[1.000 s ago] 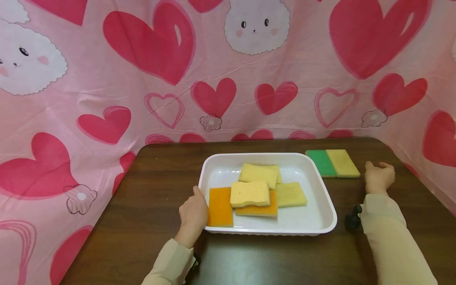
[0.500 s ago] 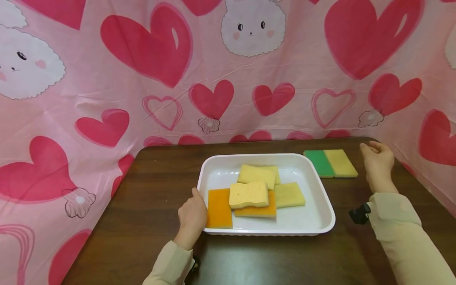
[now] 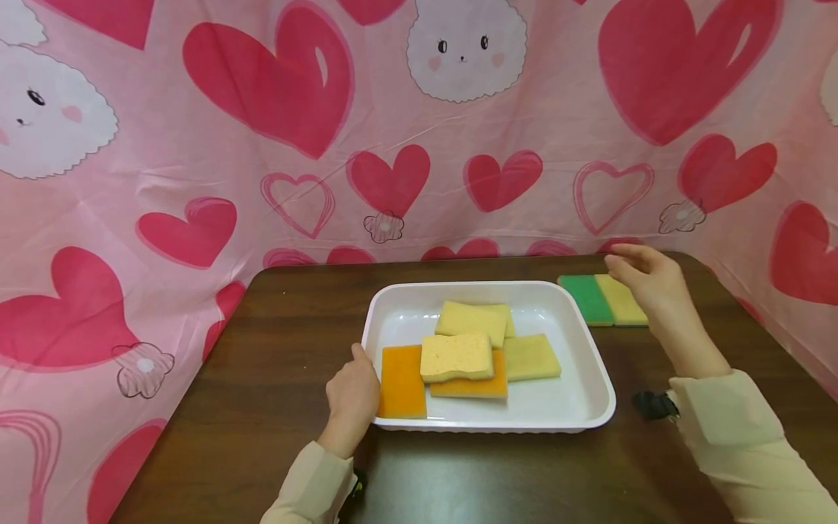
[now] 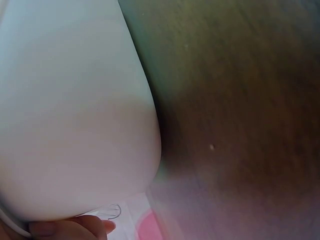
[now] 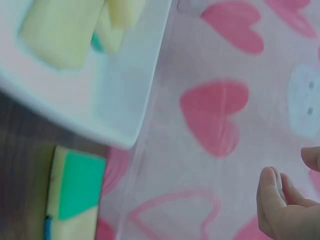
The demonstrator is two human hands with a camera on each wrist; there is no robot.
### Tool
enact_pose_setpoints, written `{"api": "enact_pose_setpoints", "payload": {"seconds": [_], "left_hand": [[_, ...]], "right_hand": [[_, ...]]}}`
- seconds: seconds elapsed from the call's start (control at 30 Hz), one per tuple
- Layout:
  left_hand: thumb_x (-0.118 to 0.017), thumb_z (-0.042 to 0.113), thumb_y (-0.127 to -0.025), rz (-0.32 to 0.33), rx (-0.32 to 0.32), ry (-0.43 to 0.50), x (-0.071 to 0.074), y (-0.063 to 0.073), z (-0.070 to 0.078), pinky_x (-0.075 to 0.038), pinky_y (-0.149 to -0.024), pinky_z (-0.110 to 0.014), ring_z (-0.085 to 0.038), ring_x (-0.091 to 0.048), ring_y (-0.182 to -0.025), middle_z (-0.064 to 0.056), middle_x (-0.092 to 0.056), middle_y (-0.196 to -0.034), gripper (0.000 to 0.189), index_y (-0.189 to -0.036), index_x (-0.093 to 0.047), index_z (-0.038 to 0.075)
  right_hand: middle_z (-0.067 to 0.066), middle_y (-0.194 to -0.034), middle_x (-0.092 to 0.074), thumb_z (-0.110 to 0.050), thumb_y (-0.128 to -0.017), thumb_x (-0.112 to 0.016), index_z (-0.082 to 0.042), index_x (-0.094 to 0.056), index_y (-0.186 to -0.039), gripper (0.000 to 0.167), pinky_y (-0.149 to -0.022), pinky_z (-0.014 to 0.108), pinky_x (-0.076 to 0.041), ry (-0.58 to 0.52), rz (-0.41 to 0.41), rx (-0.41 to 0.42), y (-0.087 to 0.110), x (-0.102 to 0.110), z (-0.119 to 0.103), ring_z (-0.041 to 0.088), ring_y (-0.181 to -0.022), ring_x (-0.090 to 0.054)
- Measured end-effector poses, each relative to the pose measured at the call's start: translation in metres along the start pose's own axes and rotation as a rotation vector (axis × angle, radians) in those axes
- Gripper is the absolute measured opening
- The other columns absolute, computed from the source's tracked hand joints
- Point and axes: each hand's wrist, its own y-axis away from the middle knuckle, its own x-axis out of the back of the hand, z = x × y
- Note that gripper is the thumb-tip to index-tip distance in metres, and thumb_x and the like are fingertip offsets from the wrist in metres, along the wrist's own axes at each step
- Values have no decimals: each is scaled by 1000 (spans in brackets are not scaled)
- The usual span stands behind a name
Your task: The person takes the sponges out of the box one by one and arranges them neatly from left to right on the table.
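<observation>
My left hand [image 3: 353,397] grips the left rim of a white tray [image 3: 592,364]; in the left wrist view its fingers [image 4: 75,227] curl at the tray's edge. An orange sponge [image 3: 402,382] lies inside near that hand. A thick wavy-edged yellow sponge [image 3: 456,356] rests on another orange sponge [image 3: 487,387], with several yellow sponges [image 3: 533,356] around and behind it. Over the back right of the table, my right hand [image 3: 648,291] hangs empty with loosely bent fingers, thumb apart. It partly covers a yellow sponge [image 3: 618,302] beside a green-topped sponge [image 3: 587,298].
The brown wooden table [image 3: 275,349] extends on both sides of the tray. Behind it hangs a pink heart-patterned cloth [image 3: 393,109]. The two sponges outside the tray lie close to its back right corner.
My right hand first rises from beside the outside sponges, then swings left over the yellow one. The left hand, the tray and the sponges stay in place.
</observation>
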Motion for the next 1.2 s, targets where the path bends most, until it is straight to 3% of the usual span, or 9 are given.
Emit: {"api": "enact_pose_setpoints", "payload": {"seconds": [0.13,0.23,0.3,0.43,0.6,0.73,1.0,1.2], "left_hand": [[-50,9,-92,5,-2,1,0,1,0,-51,-57,-46,-34,-64,-62,-21,-64,-73,24,-112,-44,-4],[-50,9,-92,6,-5,-1,1,1,0,-51,-57,-47,-34,-64,-62,-21,-64,-73,25,-113,-43,-4],[-50,9,-92,3,-5,-3,2,1,0,-51,-57,-47,-34,-64,-63,-21,-65,-74,26,-113,-43,-4],[-50,8,-91,-7,-3,3,3,1,0,-51,-58,-47,-35,-64,-63,-21,-65,-75,25,-112,-43,-4],[-48,8,-93,-22,3,12,3,0,-1,-51,-58,-46,-34,-64,-64,-21,-65,-75,24,-112,-42,-4],[-48,8,-93,-30,3,8,2,0,-1,-51,-58,-46,-33,-63,-63,-21,-65,-75,23,-112,-42,-3],[-48,9,-93,-40,4,-1,2,-1,-1,-51,-59,-46,-32,-63,-63,-20,-64,-75,27,-116,-41,-4],[-49,9,-93,-43,3,0,3,-1,0,-51,-60,-46,-33,-63,-64,-20,-64,-75,29,-117,-41,-4]], "right_hand": [[-5,-109,-55,-40,-97,-50,-1,-44,-138,57,-84,20,-44,74,-64,50,11,-16,-15,-12,-84,-46],[14,-120,-55,-36,-97,-52,0,-48,-135,53,-81,13,-43,68,-112,100,19,-27,-25,-9,-88,-46],[19,-122,-56,-34,-97,-53,1,-50,-132,50,-77,8,-41,71,-140,127,25,-35,-30,-7,-89,-48],[22,-118,-61,-29,-96,-55,1,-54,-127,44,-76,11,-44,100,-189,172,35,-52,-39,7,-93,-57],[22,-112,-65,-24,-95,-57,3,-57,-123,38,-85,36,-51,120,-270,218,43,-74,-46,33,-103,-61],[21,-104,-68,-17,-92,-61,5,-59,-118,34,-85,43,-53,126,-304,257,46,-92,-45,35,-100,-64],[17,-98,-69,-15,-90,-62,6,-60,-114,32,-81,35,-50,160,-329,233,47,-121,-36,30,-93,-64],[21,-106,-67,-14,-88,-63,8,-60,-113,33,-87,44,-51,175,-356,228,51,-135,-31,34,-97,-64]]}}
